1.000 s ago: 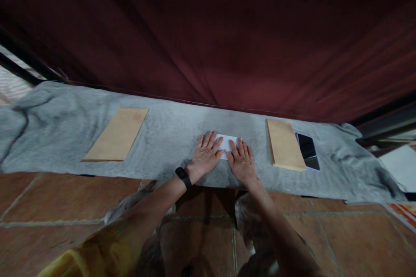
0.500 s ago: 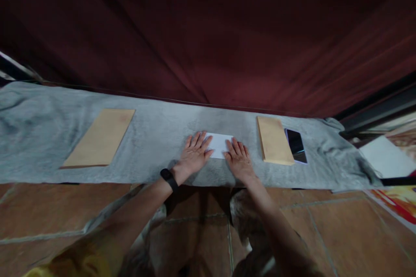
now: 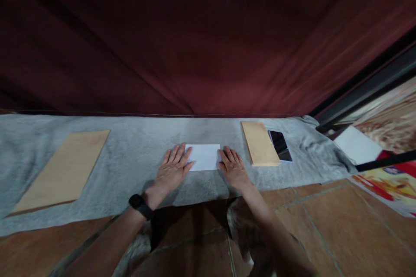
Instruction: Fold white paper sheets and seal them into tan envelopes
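A white sheet of paper (image 3: 204, 157) lies flat on the grey cloth (image 3: 136, 151) in front of me. My left hand (image 3: 173, 169) rests palm down at its left edge, fingers spread and thumb touching the paper. At the opposite edge, my right hand (image 3: 233, 166) is also flat, with its fingertips on or just beside the sheet. Neither hand is closed round anything. To the right of my right hand is a stack of brown envelopes (image 3: 260, 143), and a dark-screened phone (image 3: 281, 146) lies close beside it.
Farther left, a larger brown envelope (image 3: 65, 166) lies flat on the cloth. A dark red curtain (image 3: 195, 52) hangs behind. At the right are a black metal bar (image 3: 367, 84), a white panel (image 3: 357, 142) and a colourful printed sheet (image 3: 390, 184) by the tiled floor (image 3: 325, 220).
The view has turned, so everything on the cloth appears shifted left and lower. My hands sit slightly farther apart, and more of the white paper shows between them.
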Motion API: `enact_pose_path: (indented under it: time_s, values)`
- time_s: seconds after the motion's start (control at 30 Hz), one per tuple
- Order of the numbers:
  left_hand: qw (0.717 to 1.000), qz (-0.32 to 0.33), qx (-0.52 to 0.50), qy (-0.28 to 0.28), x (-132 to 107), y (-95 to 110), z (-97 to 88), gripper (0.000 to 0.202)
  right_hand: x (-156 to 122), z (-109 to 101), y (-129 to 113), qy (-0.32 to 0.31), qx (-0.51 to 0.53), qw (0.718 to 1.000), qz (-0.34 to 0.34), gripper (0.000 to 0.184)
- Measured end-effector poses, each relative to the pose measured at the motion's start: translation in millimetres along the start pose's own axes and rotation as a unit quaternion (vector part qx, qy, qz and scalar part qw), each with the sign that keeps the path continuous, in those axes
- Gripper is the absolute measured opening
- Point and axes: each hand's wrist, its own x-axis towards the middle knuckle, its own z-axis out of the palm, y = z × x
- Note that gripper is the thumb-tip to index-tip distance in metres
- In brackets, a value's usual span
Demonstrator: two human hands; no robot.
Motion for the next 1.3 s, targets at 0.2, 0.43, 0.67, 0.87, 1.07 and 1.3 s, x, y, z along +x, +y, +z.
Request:
enact_pose_path:
  time_s: [0.2, 0.43, 0.67, 0.87, 1.07, 1.3]
  values:
    - [1.0, 0.009, -0.01, 0.01, 0.6, -2.0, 2.2, 0.061, 8.8, 1.1, -37.4, 0.063, 0.039, 0.994, -0.079, 0.055]
    - [1.0, 0.006, -0.004, -0.002, -0.1, -2.0, -2.0, 0.063, 7.7, 21.1, -50.6, 0.059, 0.024, 0.994, -0.094, 0.054]
    - [1.0, -0.006, -0.007, 0.006, -3.0, -2.1, -4.7, 0.059, 8.0, 20.0, -46.2, 0.041, 0.019, 0.995, -0.088, 0.056]
    - [0.996, 0.075, -0.052, 0.019, -6.9, 18.9, -6.9, 0.057, 8.3, 20.7, -46.9, 0.038, 0.015, 0.995, -0.092, 0.055]
    - [0.991, 0.111, -0.068, -0.004, -17.2, 28.8, 7.4, 0.064, 8.7, 21.4, -45.3, 0.035, 0.011, 0.995, -0.087, 0.055]
    - [0.994, 0.09, -0.05, -0.018, -23.2, 19.7, 7.8, 0.071, 5.2, 19.1, -35.5, 0.022, 0.003, 0.998, -0.057, 0.056]
